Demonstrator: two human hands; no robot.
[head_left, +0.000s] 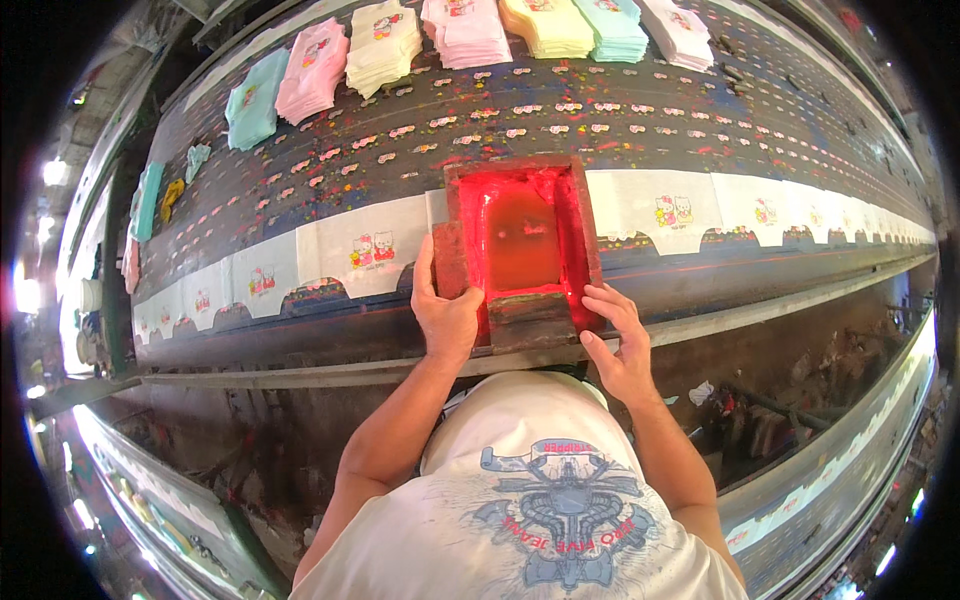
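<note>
A screen-printing frame (586, 225) with dark, red-stained wooden sides lies on the long table in front of me. Bright red ink (522, 245) coats its inside. My left hand (447, 318) grips the frame's left side, its thumb over the near-left edge and its fingers along the outside. At the near-right corner, my right hand (624, 345) touches the frame with its fingertips, the fingers stretched and the thumb apart from them. White cut fabric pieces (655, 205) with a printed pair of cartoon cats run in a row on both sides of the frame, which covers part of the row.
Stacks of folded printed fabric (465, 35) in pink, yellow, mint and white stand along the table's far side. Rows of small prints and ink spots mark the dark tabletop (400, 175). A rail (300, 375) edges the table near my body. Another table (840, 480) stands at lower right.
</note>
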